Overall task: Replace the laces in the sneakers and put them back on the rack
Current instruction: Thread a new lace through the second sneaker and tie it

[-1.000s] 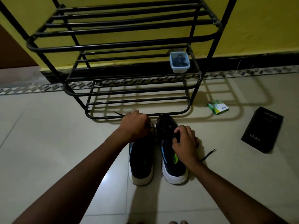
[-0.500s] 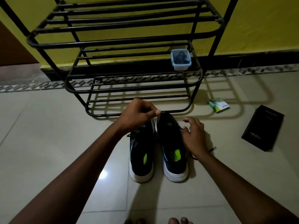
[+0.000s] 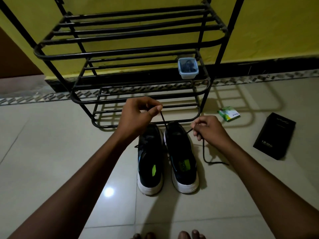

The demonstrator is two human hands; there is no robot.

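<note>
Left grip [image 3: 138, 116]: lace [image 3: 163, 120] pinched, held up over the right sneaker [image 3: 181, 150].
Right grip [image 3: 211, 131]: other run pinched (slack on floor [image 3: 69, 152]).

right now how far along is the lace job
Done: left sneaker and right sneaker sit on the floor before the rack. In hand: left hand and right hand each pinch one side of the black lace at the right one's toe. Left, likely: lacing upward, then racking both.
</note>
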